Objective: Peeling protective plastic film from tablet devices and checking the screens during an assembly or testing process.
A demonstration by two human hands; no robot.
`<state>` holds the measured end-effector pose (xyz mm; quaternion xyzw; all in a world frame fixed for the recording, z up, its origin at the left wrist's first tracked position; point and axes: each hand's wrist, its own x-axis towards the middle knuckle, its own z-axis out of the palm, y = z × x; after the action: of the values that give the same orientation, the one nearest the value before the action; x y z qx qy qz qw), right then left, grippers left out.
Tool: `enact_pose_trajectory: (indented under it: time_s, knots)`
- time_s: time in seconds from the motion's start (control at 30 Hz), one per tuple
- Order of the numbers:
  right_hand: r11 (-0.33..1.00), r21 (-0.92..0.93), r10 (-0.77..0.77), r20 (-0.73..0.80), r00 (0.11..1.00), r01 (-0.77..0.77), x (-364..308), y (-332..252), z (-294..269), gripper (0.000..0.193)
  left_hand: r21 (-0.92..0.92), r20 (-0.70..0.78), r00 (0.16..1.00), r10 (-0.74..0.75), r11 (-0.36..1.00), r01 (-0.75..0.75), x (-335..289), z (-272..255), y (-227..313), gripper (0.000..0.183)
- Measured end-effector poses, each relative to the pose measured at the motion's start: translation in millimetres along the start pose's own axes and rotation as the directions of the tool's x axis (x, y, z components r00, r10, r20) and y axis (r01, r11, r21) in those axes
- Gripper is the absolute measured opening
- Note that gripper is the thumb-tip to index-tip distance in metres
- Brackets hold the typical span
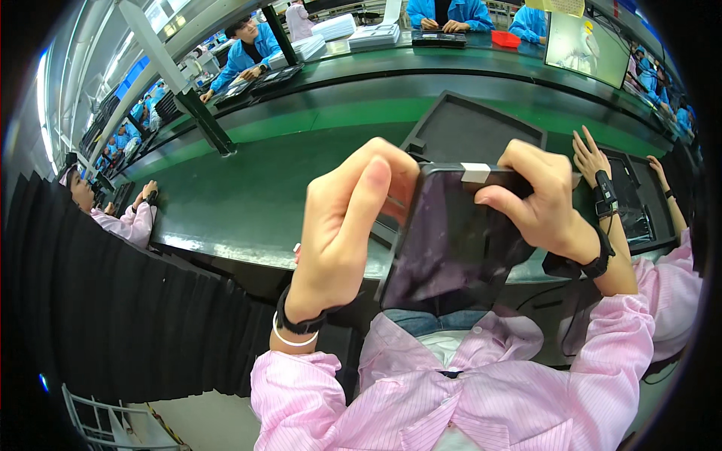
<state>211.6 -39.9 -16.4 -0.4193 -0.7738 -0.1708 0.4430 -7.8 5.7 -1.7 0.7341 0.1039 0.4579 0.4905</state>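
Observation:
A dark, glossy tablet-like panel [459, 240] with a thin black frame is held up, tilted, in front of my body. My left hand [342, 225] has its fingers curled at the panel's upper left corner; the fingertips are partly hidden behind it. At the upper right edge my right hand [538, 199] pinches the frame between thumb and bent fingers. Close to that thumb, a small white piece [475, 173] sits over the top edge. Beyond the panel, a black tray [481, 124] lies on the green workbench [256, 173].
At right, a co-worker's hand [592, 155] is over another black tray [658, 199]. Stacked black trays [135, 301] stand at left. A metal post [203, 120] rises from the bench. Across it are people in blue, a red bin [506, 38] and a screen [588, 49].

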Motion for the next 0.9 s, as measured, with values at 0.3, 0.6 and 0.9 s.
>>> enact_pose_trajectory:
  time_s: [0.3, 0.6, 0.9]
  knots:
    - [0.839, -0.480, -0.390, -0.199, 0.899, 0.258, 39.2, -26.4, 26.5, 0.029, 0.304, -0.619, 0.678, 0.396, 0.917, -0.257, 31.8, 0.7, -45.0, 0.064]
    - [0.948, -0.119, -0.309, -0.109, 0.945, 0.296, 0.6, -25.0, -6.1, 0.036, 0.569, -0.752, 0.153, 0.642, 0.748, -0.342, 40.7, -64.3, -49.0, 0.054]
    - [0.938, 0.144, -0.309, -0.062, 0.949, 0.314, -12.0, -25.3, -22.9, 0.020, 0.129, -0.766, 0.437, 0.471, 0.779, -0.614, 34.4, -86.3, -75.1, 0.056]
